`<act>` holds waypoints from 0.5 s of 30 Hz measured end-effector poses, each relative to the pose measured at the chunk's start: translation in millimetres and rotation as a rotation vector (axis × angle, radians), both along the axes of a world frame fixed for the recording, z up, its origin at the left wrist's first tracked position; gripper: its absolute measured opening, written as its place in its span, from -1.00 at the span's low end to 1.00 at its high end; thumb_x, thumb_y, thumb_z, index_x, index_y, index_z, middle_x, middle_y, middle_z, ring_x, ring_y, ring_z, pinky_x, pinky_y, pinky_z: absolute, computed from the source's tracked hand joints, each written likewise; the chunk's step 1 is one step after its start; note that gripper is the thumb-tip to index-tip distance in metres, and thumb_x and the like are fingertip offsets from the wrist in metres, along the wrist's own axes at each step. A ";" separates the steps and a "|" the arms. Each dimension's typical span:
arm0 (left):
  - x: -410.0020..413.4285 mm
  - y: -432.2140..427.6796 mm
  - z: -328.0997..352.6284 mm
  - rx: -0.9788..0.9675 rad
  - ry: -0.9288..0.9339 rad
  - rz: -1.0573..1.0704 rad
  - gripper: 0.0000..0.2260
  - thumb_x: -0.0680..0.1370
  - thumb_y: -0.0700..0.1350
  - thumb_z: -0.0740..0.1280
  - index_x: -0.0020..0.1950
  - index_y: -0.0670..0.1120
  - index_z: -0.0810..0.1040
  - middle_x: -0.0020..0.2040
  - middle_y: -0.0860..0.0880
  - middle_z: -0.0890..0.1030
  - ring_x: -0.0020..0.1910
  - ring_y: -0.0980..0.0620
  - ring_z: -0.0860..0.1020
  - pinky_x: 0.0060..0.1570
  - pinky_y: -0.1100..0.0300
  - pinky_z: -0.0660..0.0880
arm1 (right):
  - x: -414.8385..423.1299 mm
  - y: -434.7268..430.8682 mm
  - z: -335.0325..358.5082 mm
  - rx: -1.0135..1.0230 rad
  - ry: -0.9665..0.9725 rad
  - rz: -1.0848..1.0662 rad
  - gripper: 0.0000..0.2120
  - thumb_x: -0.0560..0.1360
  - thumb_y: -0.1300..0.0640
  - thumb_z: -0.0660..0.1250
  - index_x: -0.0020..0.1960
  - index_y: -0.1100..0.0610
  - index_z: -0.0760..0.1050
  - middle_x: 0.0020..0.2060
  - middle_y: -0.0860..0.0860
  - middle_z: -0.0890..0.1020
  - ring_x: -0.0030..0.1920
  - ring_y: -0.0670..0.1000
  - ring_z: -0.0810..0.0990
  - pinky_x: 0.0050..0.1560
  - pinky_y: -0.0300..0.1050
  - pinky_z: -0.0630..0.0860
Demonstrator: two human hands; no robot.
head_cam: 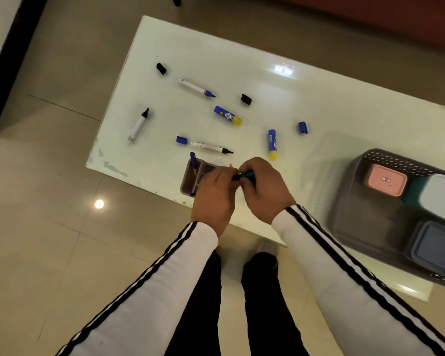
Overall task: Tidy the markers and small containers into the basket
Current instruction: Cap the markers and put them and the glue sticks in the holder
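Reaching sleeves (165, 278): white with black stripes, running up from the bottom edge toward the table.
Left hand (213, 196): over the near table edge, fingers clenched round one end of the dark green marker (244, 176).
Right hand (265, 191): fingers wrapped round the marker's other end, so the marker is held level between both hands, above the table.
Mauve container (190, 176): on the near table edge, partly under the left hand, with a blue-capped pen (193, 160) standing in it.
Basket (357, 201): grey, at the right of the table; holds a pink container (387, 179), a pale container (442, 199) and a blue-grey container (434, 247).
Table (319, 98): white and glossy.
Middle of table: uncapped black-tipped marker (211, 147) with a blue cap (181, 140) just beside its rear end; upright-lying glue stick (272, 144); second blue cap (303, 127).
Farther back: slanted glue stick (228, 115), left black-tipped marker (139, 124), black cap (246, 99), blue-tipped marker (197, 88).
Farthest: second black cap (161, 68), near the left edge.
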State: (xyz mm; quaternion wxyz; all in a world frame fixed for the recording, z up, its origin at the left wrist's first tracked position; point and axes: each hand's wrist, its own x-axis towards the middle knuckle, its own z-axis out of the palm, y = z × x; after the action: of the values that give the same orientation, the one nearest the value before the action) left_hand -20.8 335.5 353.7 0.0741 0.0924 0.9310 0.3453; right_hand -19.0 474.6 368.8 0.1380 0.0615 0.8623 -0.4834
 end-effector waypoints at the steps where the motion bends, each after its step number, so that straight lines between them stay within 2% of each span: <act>1: -1.9 -13.2 -3.2 -0.036 -0.020 0.040 -0.68 0.54 -0.11 0.22 0.22 -0.22 0.55 0.10 -0.17 0.60 0.08 -0.18 0.56 0.12 -0.11 0.50 | -2.0 -11.4 -0.4 0.067 0.033 0.038 -0.86 0.50 0.24 0.29 0.03 0.07 0.47 -0.04 -0.01 0.55 -0.11 -0.03 0.52 -0.07 -0.17 0.46; 3: -2.9 -42.0 -10.2 -0.142 -0.054 0.108 -0.54 0.52 -0.04 0.26 0.37 -0.23 0.43 0.30 -0.20 0.51 0.28 -0.22 0.47 0.30 -0.14 0.39 | -3.0 -33.3 -1.6 0.215 0.067 0.064 -0.85 0.51 0.18 0.31 0.07 0.10 0.51 -0.01 0.04 0.56 -0.07 0.07 0.55 -0.09 -0.03 0.50; 5: -1.3 -72.1 -15.8 -0.229 -0.078 0.102 -0.47 0.53 -0.07 0.36 0.45 -0.21 0.34 0.42 -0.20 0.40 0.40 -0.20 0.36 0.38 -0.09 0.28 | -4.0 -53.3 -2.6 0.349 0.064 0.072 -0.84 0.53 0.15 0.30 0.10 0.12 0.53 0.00 0.08 0.56 -0.02 0.12 0.54 -0.12 -0.02 0.50; 9: -4.9 -115.1 -26.3 -0.313 -0.099 0.009 -0.42 0.55 -0.06 0.36 0.50 -0.19 0.26 0.50 -0.16 0.30 0.49 -0.15 0.25 0.43 -0.06 0.21 | -8.8 -77.3 -11.6 0.538 -0.024 0.136 -0.79 0.55 0.09 0.25 0.16 0.08 0.53 0.04 0.05 0.57 0.09 0.12 0.50 -0.10 -0.04 0.43; 15: -22.0 -132.4 -40.6 -0.302 -0.162 -0.086 -0.41 0.57 -0.02 0.32 0.52 -0.19 0.22 0.53 -0.16 0.26 0.51 -0.16 0.20 0.45 -0.07 0.18 | -10.7 -100.5 -22.7 0.612 -0.149 0.109 -0.78 0.52 0.07 0.26 0.14 0.06 0.53 0.09 0.03 0.59 0.13 0.11 0.48 -0.01 -0.02 0.50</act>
State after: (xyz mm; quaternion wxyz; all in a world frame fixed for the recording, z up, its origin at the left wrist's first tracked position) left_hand -42.8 203.1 313.1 0.1768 0.0918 0.9584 0.2045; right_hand -29.7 374.1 346.1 0.2015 0.0889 0.9572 -0.1876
